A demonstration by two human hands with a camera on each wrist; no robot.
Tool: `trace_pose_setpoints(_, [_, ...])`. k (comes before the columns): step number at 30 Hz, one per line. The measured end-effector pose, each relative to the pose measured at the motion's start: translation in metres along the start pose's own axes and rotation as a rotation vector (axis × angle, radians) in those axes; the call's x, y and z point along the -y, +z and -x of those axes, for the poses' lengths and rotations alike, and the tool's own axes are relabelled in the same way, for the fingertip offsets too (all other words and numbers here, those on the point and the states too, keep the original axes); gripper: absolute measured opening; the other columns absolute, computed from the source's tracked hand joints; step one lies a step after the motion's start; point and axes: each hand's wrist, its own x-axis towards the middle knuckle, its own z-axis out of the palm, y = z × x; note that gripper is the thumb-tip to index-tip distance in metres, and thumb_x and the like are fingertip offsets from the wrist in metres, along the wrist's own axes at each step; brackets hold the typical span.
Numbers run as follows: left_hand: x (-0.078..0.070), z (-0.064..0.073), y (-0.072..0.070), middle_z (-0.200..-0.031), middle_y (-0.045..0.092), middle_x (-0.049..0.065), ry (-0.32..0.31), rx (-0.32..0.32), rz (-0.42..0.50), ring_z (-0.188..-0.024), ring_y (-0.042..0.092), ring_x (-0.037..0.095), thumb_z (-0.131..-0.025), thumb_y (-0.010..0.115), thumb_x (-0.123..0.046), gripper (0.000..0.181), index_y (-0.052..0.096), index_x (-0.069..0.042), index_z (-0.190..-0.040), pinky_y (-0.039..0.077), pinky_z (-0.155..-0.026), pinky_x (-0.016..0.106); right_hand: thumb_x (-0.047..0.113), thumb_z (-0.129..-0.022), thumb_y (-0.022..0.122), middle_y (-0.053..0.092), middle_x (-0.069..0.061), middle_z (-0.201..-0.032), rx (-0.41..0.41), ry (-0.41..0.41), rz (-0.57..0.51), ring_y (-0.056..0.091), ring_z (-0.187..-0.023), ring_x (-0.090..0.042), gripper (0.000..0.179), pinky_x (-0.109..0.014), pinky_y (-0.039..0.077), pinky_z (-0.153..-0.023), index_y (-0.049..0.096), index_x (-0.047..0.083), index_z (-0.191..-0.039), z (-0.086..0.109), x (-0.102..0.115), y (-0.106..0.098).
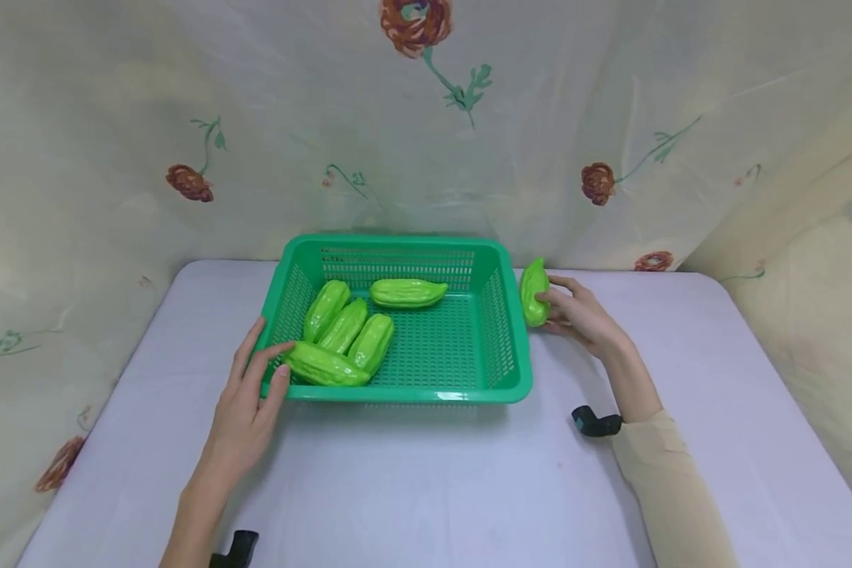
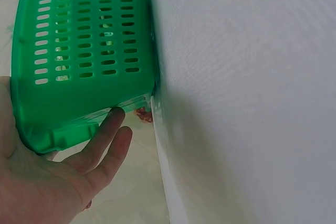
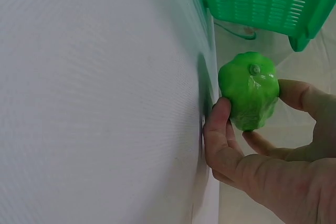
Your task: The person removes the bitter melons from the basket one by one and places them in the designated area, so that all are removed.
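Observation:
My right hand [image 1: 582,315] holds a shiny, ridged bitter melon [image 1: 535,293] between thumb and fingers, just outside the right wall of a green plastic basket [image 1: 479,394]. In the right wrist view its blunt stem end [image 3: 254,70] faces the camera. At the basket's left front corner, my left hand [image 1: 244,410] grips the rim, some fingers inside and others along the outer wall. Its fingertips are by a bitter melon [image 1: 326,365] lying along the front. Several more melons fill the basket's left side, with another melon [image 1: 408,293] near the back wall.
A white cloth covers the table [image 1: 426,481]. Floral fabric [image 1: 525,189] hangs close behind the basket and on both sides. Dark wrist-worn devices, one black mount [image 1: 596,422] on the right, sit by the forearms.

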Motion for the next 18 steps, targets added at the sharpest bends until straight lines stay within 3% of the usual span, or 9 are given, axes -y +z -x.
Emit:
trace_pose_setpoints(13, [-0.0001, 0.0011, -0.0009, -0.182, 0.018, 0.007, 0.007, -0.007, -0.008, -0.158, 0.037, 0.051, -0.117, 0.045, -0.031, 0.040, 0.057, -0.013, -0.151, 0.050, -0.104, 0.075, 0.036, -0.111, 0.051, 0.050, -0.021, -0.149, 0.011, 0.012, -0.009, 0.065, -0.105, -0.007, 0.078, -0.022, 0.062, -0.096, 0.011, 0.012, -0.174, -0.0029, -0.0022, 0.0022])
trace_pose_setpoints(18, [-0.0006, 0.0010, 0.0003, -0.182, 0.018, 0.007, 0.009, -0.006, -0.008, -0.160, 0.035, 0.050, -0.117, 0.045, -0.030, 0.040, 0.057, -0.013, -0.151, 0.045, -0.110, 0.077, 0.036, -0.112, 0.049, 0.050, -0.021, -0.149, 0.000, 0.016, 0.024, 0.062, -0.109, -0.012, 0.076, -0.021, 0.062, -0.093, 0.013, 0.012, -0.174, -0.0017, -0.0021, 0.0008])
